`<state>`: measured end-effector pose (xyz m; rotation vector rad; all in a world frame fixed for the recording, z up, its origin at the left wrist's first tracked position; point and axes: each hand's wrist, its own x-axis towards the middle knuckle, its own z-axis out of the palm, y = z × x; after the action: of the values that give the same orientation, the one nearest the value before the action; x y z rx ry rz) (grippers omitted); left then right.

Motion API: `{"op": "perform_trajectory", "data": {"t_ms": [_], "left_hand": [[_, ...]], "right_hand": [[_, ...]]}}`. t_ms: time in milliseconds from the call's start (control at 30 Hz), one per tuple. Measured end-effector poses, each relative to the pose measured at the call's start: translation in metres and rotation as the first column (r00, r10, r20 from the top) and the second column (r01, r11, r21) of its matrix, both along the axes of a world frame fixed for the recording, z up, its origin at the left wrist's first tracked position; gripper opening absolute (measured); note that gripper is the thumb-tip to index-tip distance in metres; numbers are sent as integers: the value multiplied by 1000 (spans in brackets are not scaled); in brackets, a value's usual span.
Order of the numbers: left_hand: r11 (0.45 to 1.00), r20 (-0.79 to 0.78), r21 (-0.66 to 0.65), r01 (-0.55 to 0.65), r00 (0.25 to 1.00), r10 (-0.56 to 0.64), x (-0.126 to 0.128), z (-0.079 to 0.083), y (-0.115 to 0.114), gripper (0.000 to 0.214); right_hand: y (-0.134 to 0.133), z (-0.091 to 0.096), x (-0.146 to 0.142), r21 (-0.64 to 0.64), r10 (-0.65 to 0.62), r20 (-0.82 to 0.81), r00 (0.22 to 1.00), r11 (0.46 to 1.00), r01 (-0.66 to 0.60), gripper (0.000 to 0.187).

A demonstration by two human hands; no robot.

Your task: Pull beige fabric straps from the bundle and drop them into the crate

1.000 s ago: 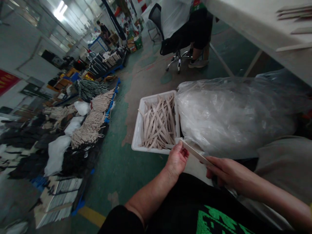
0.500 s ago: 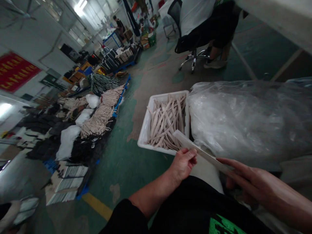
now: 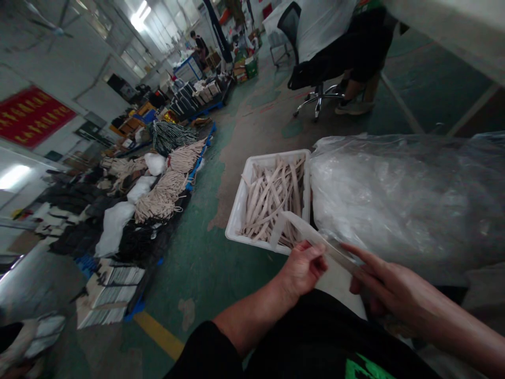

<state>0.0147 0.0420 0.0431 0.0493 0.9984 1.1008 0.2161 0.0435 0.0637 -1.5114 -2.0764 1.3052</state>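
Open top of white tray (image 3: pixel 239 210): free from above; loose tan strips (image 3: pixel 268 197) cover its bottom. Right of the tray, a clear plastic bag (image 3: pixel 394 195) bulges against the tray wall and blocks that side (no gap seen). The pale strip (image 3: pixel 305 231), held between left hand (image 3: pixel 302 268) and right hand (image 3: pixel 389 287), slants over the tray's near right corner, barring it. Left of the tray: bare green floor (image 3: pixel 193 258), passable as far as the cord bundles (image 3: pixel 161 195). Beyond the tray: open floor up to a wheeled chair (image 3: pixel 315 89).

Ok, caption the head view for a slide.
Left hand and right hand hold a pale strip at a white tray of strips, beside a clear plastic bag.
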Motion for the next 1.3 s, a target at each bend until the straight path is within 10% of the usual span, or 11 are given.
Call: {"op": "perform_trajectory", "data": {"t_ms": [233,400,600,767,967,1300], "left_hand": [[994,-74,-5,-107,992,106,-1,-6,5,51],[992,-35,72,101,995,-98,12,-2,-2,48],[993,-165,98,-72,982,88,-3,-2,9,49],[992,-85,95,85,993,-77,9,1,5,49],[997,-167,39,-67,983,72,-8,2,18,42],[989,-55,-1,148,988,-147,17,-4,-6,50]], "right_hand": [[7,2,0,-143,17,-114,993,989,-33,61],[8,-3,-2,-111,-2,-91,996,994,-8,62],[7,-6,4,-139,20,-85,996,990,-32,63],[15,7,-9,-110,7,-124,992,994,-21,59],[10,8,7,-157,-35,-122,992,987,16,60],[18,8,-14,-87,-56,-137,989,995,45,57]]}}
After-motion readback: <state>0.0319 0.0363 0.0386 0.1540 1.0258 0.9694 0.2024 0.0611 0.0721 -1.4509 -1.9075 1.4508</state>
